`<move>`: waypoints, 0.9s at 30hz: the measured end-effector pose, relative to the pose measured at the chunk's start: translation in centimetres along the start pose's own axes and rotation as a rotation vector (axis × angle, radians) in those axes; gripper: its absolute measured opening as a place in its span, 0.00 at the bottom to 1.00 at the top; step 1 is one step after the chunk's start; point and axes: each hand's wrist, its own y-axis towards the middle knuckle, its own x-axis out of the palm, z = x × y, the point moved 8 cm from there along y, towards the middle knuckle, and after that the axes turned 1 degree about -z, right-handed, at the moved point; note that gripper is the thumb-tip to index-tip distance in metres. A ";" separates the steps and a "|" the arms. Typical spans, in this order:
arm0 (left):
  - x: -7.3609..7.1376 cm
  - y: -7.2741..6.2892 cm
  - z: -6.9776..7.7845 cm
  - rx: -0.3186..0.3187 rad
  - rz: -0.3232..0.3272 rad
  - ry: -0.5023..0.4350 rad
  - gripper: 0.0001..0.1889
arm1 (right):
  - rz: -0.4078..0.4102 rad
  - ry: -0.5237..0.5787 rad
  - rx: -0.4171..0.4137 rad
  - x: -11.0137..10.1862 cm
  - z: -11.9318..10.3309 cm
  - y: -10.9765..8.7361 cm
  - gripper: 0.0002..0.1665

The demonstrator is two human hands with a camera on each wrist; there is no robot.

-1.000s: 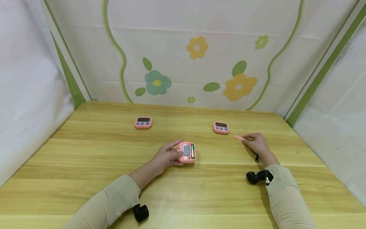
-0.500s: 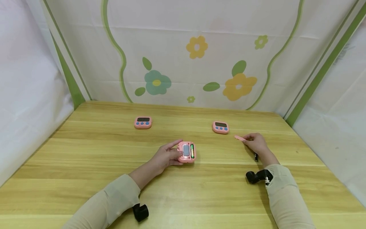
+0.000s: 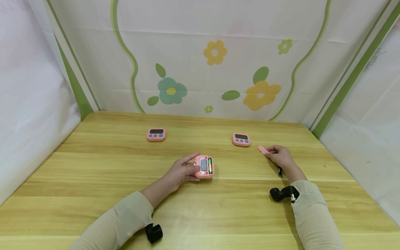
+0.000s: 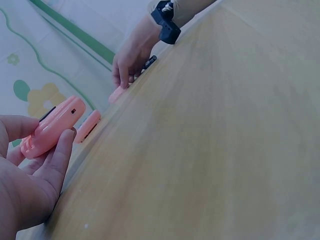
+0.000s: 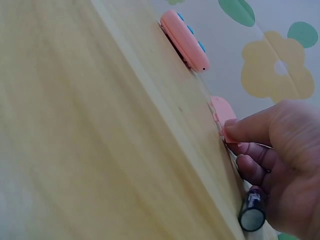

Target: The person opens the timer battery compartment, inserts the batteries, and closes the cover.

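Turning slightly, the pink cover [image 3: 263, 150]

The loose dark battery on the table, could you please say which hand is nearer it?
Right: the right hand is close beside the battery; the left hand is farther off, to its left, holding a timer.

1. The near timer [image 3: 206, 167] is coloured pink, its panel [image 3: 203, 164] grey, its inner battery [image 3: 210, 165] banded green and gold.
2. The far left timer [image 3: 156, 134] and far right timer [image 3: 241, 139] are cased in pink, with blue buttons [image 3: 155, 135] and dark screens [image 3: 241, 136].
3. At right, the cover [image 3: 262, 150] is coloured pink, the loose battery [image 3: 280, 172] black.
4. The table [image 3: 225, 215] is patterned with yellow-brown grain.
5. The far white cloth [image 3: 187, 48] is printed with yellow, teal and green flowers [image 3: 261, 102].
6. The sleeves [image 3: 125, 217] are coloured beige, the cameras [image 3: 153, 233] black.
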 end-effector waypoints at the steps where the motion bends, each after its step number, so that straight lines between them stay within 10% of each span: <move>1: 0.0 0.0 0.0 0.000 -0.001 0.001 0.30 | -0.004 0.016 -0.005 0.0 0.0 -0.1 0.16; 16: 0.0 0.1 -0.1 0.002 -0.006 -0.010 0.30 | -0.009 0.168 -0.005 -0.3 -1.9 -1.0 0.20; 27: 0.1 0.0 0.0 0.008 -0.015 -0.018 0.31 | -0.181 0.382 -0.118 1.8 -5.9 -1.8 0.28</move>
